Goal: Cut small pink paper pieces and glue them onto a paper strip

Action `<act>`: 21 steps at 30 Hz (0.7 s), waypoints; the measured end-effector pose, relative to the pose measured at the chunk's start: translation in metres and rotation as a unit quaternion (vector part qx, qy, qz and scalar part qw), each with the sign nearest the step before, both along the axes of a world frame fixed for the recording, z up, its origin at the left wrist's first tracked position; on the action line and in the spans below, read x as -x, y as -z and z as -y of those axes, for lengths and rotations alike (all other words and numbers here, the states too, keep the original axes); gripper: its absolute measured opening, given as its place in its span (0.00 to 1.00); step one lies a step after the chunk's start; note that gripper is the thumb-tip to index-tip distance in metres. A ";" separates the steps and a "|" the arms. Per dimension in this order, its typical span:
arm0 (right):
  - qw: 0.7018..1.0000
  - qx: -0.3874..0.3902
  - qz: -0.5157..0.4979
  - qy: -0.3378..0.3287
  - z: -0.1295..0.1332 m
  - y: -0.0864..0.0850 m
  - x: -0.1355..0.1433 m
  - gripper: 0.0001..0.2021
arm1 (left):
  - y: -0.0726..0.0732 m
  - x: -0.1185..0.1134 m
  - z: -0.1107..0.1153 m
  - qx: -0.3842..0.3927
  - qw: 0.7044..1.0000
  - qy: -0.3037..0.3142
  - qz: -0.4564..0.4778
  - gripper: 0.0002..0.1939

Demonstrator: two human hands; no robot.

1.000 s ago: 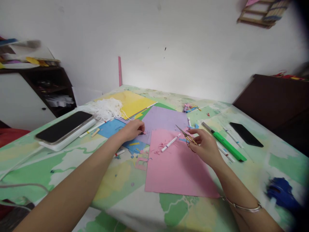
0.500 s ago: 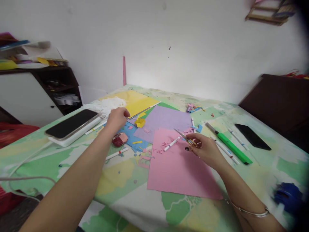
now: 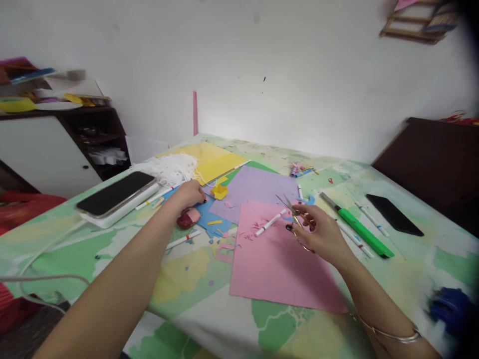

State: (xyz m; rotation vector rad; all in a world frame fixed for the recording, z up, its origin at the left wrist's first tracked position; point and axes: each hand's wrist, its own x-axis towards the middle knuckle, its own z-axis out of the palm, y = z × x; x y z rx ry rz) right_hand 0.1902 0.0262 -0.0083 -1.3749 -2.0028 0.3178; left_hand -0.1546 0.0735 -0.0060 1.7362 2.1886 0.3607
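Left fingers (image 3: 195, 191), any contact seemingly hidden

Apparently a home: a patterned tablecloth (image 3: 194, 311) lies beneath my left hand (image 3: 191, 193) and my right hand (image 3: 318, 229); left of the former are a phone (image 3: 114, 193) and, farther off, a low cabinet (image 3: 45, 154) piled with belongings (image 3: 58, 99); high beyond the latter, a brown rack (image 3: 411, 35) hangs on the white wall (image 3: 232, 55).
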 end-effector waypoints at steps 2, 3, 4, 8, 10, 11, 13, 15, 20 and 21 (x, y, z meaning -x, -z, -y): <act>1.000 0.019 -0.013 -0.001 0.001 -0.001 0.000 0.16 | -0.002 -0.001 0.000 -0.006 1.000 0.004 0.006 0.07; 0.999 0.028 -0.016 -0.004 0.001 -0.001 0.001 0.15 | -0.003 -0.001 0.000 -0.012 1.000 0.003 0.007 0.07; 0.999 0.035 -0.013 -0.009 0.001 -0.001 0.001 0.15 | -0.004 0.000 0.000 -0.020 1.000 -0.002 0.006 0.07; 0.997 0.031 0.041 -0.054 0.001 0.000 0.001 0.12 | -0.008 0.002 0.001 -0.072 0.997 -0.035 -0.008 0.11; 0.996 0.032 0.055 -0.065 0.001 0.001 0.000 0.11 | -0.010 0.003 0.002 -0.089 0.995 -0.042 -0.008 0.13; 0.995 0.034 0.060 -0.067 0.000 0.002 0.000 0.12 | -0.010 0.003 0.003 -0.093 0.995 -0.041 -0.005 0.13; 0.994 0.039 0.075 -0.069 -0.001 0.004 -0.002 0.14 | -0.010 0.002 0.003 -0.092 0.995 -0.035 0.004 0.11; 0.992 0.046 0.093 -0.072 -0.002 0.005 -0.002 0.17 | -0.008 0.000 0.003 -0.084 0.996 -0.022 0.017 0.09; 0.985 0.078 0.104 -0.110 0.000 0.004 -0.001 0.19 | -0.003 -0.006 0.002 -0.071 0.996 -0.001 0.053 0.05; 0.984 0.082 0.105 -0.117 0.001 0.003 0.000 0.18 | -0.003 -0.006 0.002 -0.071 0.996 -0.001 0.061 0.06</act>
